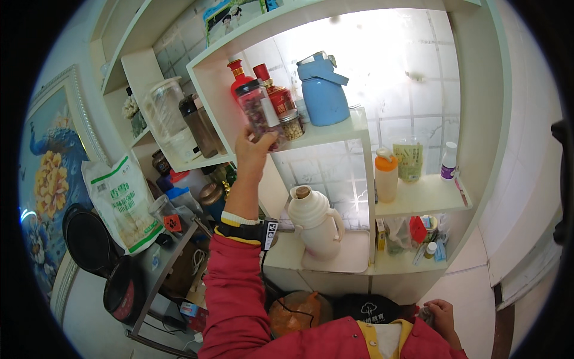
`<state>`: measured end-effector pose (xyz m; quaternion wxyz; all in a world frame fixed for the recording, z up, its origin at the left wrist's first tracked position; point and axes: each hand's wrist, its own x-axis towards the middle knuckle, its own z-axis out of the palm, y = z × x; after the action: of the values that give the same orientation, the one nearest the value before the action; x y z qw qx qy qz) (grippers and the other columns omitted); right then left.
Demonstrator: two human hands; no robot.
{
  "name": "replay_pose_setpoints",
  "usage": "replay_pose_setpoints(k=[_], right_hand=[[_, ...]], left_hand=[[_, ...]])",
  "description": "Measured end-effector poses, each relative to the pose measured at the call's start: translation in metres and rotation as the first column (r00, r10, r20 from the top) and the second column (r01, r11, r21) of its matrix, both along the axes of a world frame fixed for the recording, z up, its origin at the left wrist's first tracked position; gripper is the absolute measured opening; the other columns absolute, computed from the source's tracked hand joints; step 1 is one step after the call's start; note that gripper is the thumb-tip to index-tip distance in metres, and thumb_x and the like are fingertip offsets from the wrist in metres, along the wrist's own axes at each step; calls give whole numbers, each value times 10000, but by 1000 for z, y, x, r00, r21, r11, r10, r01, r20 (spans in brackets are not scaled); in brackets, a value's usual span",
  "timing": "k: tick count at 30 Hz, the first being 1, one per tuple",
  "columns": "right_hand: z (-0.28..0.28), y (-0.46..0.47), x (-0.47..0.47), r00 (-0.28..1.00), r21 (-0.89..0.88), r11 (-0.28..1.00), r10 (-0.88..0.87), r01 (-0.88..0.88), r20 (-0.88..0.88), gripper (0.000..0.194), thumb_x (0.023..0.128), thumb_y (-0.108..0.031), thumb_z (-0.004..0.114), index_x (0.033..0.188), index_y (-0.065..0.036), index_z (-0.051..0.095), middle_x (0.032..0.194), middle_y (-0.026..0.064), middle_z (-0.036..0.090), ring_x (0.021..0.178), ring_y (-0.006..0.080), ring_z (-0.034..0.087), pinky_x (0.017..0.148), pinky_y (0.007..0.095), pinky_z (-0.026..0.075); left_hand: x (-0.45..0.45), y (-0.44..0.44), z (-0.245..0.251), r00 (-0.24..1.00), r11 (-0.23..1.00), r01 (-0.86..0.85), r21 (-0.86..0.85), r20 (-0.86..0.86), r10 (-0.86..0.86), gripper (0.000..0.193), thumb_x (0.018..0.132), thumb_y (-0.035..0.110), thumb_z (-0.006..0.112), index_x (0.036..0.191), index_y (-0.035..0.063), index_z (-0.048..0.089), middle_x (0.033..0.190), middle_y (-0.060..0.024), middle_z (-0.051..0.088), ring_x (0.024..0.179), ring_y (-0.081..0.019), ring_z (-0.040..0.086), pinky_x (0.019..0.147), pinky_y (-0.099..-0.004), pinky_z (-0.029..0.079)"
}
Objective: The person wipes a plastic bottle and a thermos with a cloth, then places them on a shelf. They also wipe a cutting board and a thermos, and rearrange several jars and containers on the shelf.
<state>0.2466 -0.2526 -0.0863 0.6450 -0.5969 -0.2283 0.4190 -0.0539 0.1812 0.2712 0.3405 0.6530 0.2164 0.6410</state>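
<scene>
My left hand (254,152) grips the lower part of a clear plastic jar (259,110) with a black lid and dark reddish dried pieces inside. The jar tilts slightly at the front edge of the upper shelf; whether its base rests there I cannot tell. Behind it are two red bottles (279,96), and to its right is a small glass jar (291,125) of pale pieces with a metal lid. A blue insulated jug (323,92) stands farther right. Low at the right, my right hand (441,316) is closed around a greyish, crumpled cloth-like item (426,315).
Below, a cream thermos flask (314,222) stands on a tray (358,253). An orange-lidded bottle (386,175) and a white bottle (448,161) occupy the right shelf. At left, a flour bag (123,204) and an open electric griddle (92,238) crowd a side table (179,249).
</scene>
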Motion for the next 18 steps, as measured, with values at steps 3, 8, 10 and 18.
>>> replay_pose_setpoints(k=[3, 8, 10, 18], right_hand=[[0, -3, 2, 1000, -13, 1000, 6, -6, -17, 154, 887, -54, 592, 910, 70, 681, 826, 109, 698, 730, 159, 660, 706, 281, 545], [-5, -1, 4, 995, 25, 1000, 21, -19, -99, 157, 888, -52, 592, 913, 73, 683, 843, 116, 698, 741, 161, 660, 708, 281, 545], [-8, 2, 5, 995, 33, 999, 15, -12, -102, 156, 890, -50, 591, 911, 74, 682, 845, 119, 698, 736, 166, 660, 707, 282, 546], [-12, 2, 9, 999, -41, 999, 10, -11, -36, 177, 888, -68, 592, 913, 77, 691, 843, 114, 701, 736, 161, 656, 705, 281, 541]], left_hand=[[-25, 12, 10, 989, 990, -140, 6, 46, 139, 337, 777, 92, 770, 1050, -17, 607, 897, -87, 666, 720, -159, 636, 655, -302, 527], [-43, 38, 22, 691, 715, -674, 188, -184, 699, 512, 681, 259, 824, 1053, -48, 650, 889, -161, 716, 785, -260, 699, 737, -355, 551], [-38, 45, 21, 591, 667, -695, 270, -315, 743, 544, 659, 297, 823, 1053, -42, 662, 898, -191, 720, 825, -318, 705, 775, -391, 550], [-23, 59, 15, 401, 516, -810, 281, -378, 835, 541, 674, 299, 806, 1079, -22, 648, 1029, -236, 703, 985, -394, 682, 869, -457, 543]])
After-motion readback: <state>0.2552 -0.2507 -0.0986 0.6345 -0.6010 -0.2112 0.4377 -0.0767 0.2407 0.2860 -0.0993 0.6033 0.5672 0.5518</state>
